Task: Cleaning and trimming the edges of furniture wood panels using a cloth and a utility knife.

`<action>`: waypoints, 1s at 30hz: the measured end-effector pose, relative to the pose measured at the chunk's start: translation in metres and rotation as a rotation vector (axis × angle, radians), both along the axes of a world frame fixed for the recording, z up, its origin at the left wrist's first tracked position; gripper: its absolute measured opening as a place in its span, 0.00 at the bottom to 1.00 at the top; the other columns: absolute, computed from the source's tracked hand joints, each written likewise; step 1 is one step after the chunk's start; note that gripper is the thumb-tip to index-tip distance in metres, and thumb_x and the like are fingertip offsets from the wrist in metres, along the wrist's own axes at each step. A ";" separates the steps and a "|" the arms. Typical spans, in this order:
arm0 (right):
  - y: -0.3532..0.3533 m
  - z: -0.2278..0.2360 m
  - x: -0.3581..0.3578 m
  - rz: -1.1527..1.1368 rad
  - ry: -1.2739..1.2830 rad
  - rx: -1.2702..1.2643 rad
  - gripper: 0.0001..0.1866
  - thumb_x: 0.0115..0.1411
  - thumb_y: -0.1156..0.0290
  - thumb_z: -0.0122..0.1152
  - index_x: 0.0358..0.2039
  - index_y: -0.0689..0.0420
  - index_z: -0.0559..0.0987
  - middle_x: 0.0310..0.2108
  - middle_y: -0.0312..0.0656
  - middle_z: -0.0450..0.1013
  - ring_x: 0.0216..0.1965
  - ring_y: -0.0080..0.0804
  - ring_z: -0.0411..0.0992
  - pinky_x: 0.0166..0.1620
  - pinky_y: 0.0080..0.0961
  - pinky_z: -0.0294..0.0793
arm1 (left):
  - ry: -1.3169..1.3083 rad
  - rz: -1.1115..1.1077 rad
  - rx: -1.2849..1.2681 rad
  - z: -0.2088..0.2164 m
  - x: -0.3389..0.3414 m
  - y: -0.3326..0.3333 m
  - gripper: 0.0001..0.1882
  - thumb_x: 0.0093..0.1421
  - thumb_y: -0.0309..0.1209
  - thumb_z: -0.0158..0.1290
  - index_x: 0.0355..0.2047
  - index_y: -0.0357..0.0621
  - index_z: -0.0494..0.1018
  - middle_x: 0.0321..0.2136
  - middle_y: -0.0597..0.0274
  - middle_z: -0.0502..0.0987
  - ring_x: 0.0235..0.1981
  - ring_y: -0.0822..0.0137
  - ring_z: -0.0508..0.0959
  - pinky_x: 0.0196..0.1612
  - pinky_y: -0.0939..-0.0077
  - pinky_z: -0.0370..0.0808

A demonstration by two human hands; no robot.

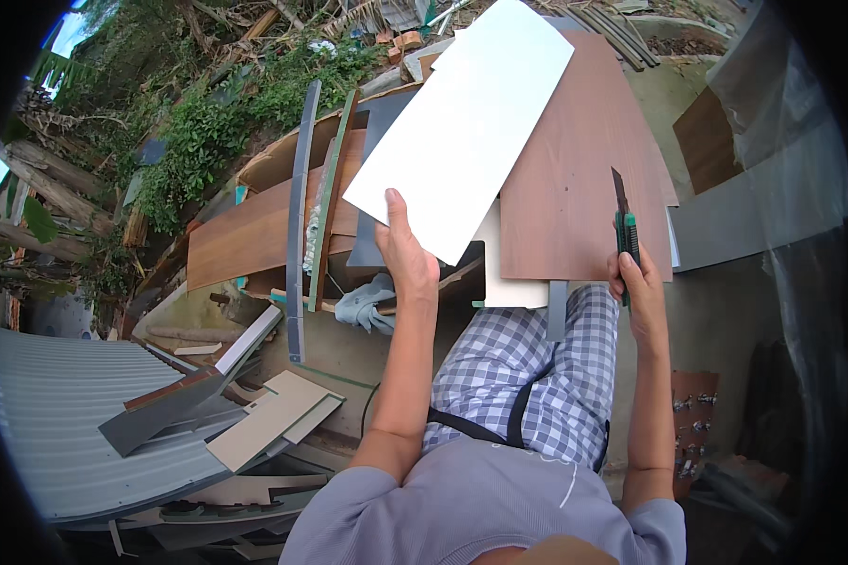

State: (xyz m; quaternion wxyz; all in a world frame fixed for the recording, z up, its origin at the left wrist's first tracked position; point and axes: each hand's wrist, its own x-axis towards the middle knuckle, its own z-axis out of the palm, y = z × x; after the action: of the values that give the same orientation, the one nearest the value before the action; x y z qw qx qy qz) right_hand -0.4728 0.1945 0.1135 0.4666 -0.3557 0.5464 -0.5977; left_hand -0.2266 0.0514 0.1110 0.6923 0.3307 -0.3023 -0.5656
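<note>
My left hand (407,250) grips a white board (471,118) by its near end, thumb on top and the other fingers hidden beneath. The board is raised at a slant, its right edge over a brown wood-grain panel (575,179). In my right hand (639,282) is a green and black utility knife (627,235), its dark blade out and pointing away from me. The knife is above the right side of the brown panel. Below that panel, a cream board (501,273) and a narrow grey strip (557,311) stick out toward my legs.
Long narrow strips (301,217) and another brown panel (240,240) lie to the left, near a light blue cloth (366,303). Board offcuts (278,414) rest beside corrugated metal sheeting (75,414). Clear plastic sheeting (791,160) hangs at right. Plants (207,141) grow beyond.
</note>
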 end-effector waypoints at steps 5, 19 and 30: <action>0.017 -0.016 -0.022 -0.049 -0.051 0.028 0.18 0.64 0.62 0.50 0.50 0.59 0.69 0.24 0.29 0.62 0.20 0.12 0.57 0.22 0.12 0.57 | 0.077 0.094 0.074 -0.017 0.059 -0.012 0.29 0.66 0.41 0.45 0.58 0.30 0.55 0.54 0.47 0.65 0.54 0.56 0.69 0.55 0.63 0.69; 0.021 -0.020 -0.023 -0.104 -0.050 0.003 0.12 0.64 0.62 0.50 0.41 0.57 0.71 0.24 0.29 0.63 0.19 0.11 0.58 0.21 0.11 0.57 | 0.278 0.174 0.312 -0.079 0.128 -0.001 0.24 0.68 0.40 0.37 0.59 0.37 0.58 0.57 0.52 0.65 0.57 0.53 0.66 0.59 0.54 0.66; 0.044 -0.022 -0.038 -0.161 0.040 -0.003 0.15 0.64 0.63 0.51 0.46 0.60 0.71 0.24 0.29 0.64 0.20 0.12 0.58 0.22 0.11 0.57 | 0.122 -0.097 0.552 -0.074 0.126 0.045 0.27 0.67 0.44 0.39 0.58 0.37 0.56 0.57 0.51 0.63 0.59 0.56 0.64 0.61 0.55 0.64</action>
State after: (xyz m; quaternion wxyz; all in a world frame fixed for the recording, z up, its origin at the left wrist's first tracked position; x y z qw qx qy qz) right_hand -0.5106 0.2385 0.0913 0.4055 -0.3231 0.5814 -0.6271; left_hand -0.1011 0.0960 0.0369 0.5653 0.4571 -0.1100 -0.6778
